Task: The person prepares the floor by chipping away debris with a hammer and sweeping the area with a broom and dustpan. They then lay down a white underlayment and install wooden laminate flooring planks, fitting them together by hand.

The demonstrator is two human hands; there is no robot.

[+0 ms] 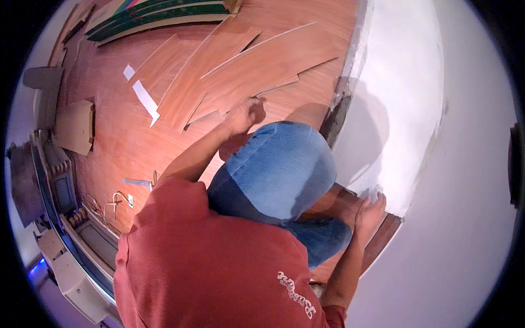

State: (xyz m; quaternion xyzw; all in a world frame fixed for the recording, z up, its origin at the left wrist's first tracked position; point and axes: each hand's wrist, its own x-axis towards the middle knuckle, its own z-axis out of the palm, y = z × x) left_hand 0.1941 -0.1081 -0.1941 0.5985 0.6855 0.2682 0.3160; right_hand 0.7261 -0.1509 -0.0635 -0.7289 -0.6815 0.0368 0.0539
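Note:
My left hand (245,115) is low over the wood-look floor, beside the near ends of several loose brown planks (268,60). Its fingers look curled and slightly blurred, and whatever they might hold is hidden. Close to the wall on the right, my right hand (369,216) has its fingers bent around a small pale thing (374,193) whose kind I cannot make out. That hand is above a reddish-brown floor strip (381,236), at the near end of a white floor area (402,82). My jeans-covered knee (276,167) is between my hands.
Flat cartons (164,21) are stacked at the far left. White strips (145,101) lie by the planks. A metal square (136,181), a looped cord (114,203) and a cardboard piece (75,127) are on the left. A white wall (465,164) runs along the right.

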